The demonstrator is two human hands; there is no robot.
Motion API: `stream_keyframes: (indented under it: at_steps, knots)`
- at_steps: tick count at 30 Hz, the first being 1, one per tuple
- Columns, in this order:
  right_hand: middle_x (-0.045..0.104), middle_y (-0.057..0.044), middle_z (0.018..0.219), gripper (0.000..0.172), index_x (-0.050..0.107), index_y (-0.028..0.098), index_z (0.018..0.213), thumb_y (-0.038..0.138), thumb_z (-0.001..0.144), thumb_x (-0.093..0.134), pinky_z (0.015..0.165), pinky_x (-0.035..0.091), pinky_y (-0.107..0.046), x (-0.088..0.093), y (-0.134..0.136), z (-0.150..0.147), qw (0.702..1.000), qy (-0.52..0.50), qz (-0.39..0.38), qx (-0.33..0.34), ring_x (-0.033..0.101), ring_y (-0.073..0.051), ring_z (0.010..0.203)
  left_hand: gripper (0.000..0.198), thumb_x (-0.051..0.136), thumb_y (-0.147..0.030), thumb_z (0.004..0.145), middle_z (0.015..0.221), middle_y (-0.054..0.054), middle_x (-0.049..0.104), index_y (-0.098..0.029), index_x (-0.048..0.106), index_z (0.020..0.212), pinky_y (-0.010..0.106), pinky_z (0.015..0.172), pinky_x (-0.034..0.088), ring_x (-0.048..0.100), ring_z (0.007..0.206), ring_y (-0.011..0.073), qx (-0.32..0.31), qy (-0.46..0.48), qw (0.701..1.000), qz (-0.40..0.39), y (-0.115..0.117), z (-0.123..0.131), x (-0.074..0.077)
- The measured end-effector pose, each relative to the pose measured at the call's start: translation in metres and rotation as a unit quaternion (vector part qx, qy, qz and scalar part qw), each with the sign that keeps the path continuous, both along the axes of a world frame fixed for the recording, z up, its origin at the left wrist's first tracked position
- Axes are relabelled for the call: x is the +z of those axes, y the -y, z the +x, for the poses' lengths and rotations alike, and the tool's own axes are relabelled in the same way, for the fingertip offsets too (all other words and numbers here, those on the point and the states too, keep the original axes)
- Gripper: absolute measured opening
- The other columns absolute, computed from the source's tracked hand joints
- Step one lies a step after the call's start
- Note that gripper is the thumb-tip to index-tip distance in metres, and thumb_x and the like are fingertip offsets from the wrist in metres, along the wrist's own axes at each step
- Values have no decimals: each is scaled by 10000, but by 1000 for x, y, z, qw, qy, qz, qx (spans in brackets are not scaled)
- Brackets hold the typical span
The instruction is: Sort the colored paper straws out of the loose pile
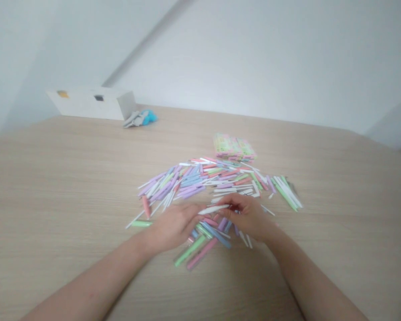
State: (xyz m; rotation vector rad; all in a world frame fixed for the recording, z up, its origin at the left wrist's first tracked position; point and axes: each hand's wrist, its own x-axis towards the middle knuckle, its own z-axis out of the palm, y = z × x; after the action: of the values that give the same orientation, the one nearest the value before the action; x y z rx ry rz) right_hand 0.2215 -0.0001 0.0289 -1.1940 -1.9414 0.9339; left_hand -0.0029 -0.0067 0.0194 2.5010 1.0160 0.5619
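Observation:
Between my two hands is a slim white pen-shaped piece (pixel 214 209), held nearly level above the pile. My left hand (pixel 177 224) pinches its left end, and my right hand (pixel 249 217) has its fingers closed on the right end. Beneath them lie loose pen-like tubes, among them a green tube (pixel 190 252), a pink tube (pixel 202 254) and a blue tube (pixel 220 236). Beyond my hands spreads a wide heap of purple, blue, red and green tubes (pixel 192 178) mixed with thin white sticks. Blur hides the finer details.
Behind the heap sits a stack of green and pink packets (pixel 234 147). Green and white sticks (pixel 287 192) lie in a bundle at the right. A white box (pixel 90 104) and a crumpled grey and blue item (pixel 141 118) stand far left on the wooden table (pixel 70 178), near the wall.

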Motion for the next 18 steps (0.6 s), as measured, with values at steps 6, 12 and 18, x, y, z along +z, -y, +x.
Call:
stream_keyframes:
  at_steps: [6, 12, 18]
  knots:
    - [678, -15, 676, 108, 640, 179, 820, 270, 769, 612, 555, 482, -249, -1, 3, -5, 995, -38, -89, -18, 619, -150, 597, 316, 361, -243, 940, 974, 92, 664, -161, 526, 1197, 333, 745, 500, 635, 887, 221, 1, -30, 996, 80, -1, -1, -13]
    - [609, 7, 515, 247, 611, 162, 667, 342, 821, 543, 440, 398, -199, 3, 6, -11, 996, 24, -81, -41, 537, -102, 439, 313, 421, -194, 896, 996, 85, 660, -160, 503, 1197, 323, 715, 513, 640, 855, 215, 7, -52, 989, 139, -1, -3, -19]
    - [587, 12, 485, 339, 611, 166, 618, 353, 868, 480, 457, 394, -202, 2, 4, -9, 997, 58, -48, -26, 538, -105, 446, 312, 386, -225, 924, 987, 89, 672, -169, 525, 1199, 308, 748, 511, 644, 880, 200, 13, -39, 992, 121, -1, -3, -15]
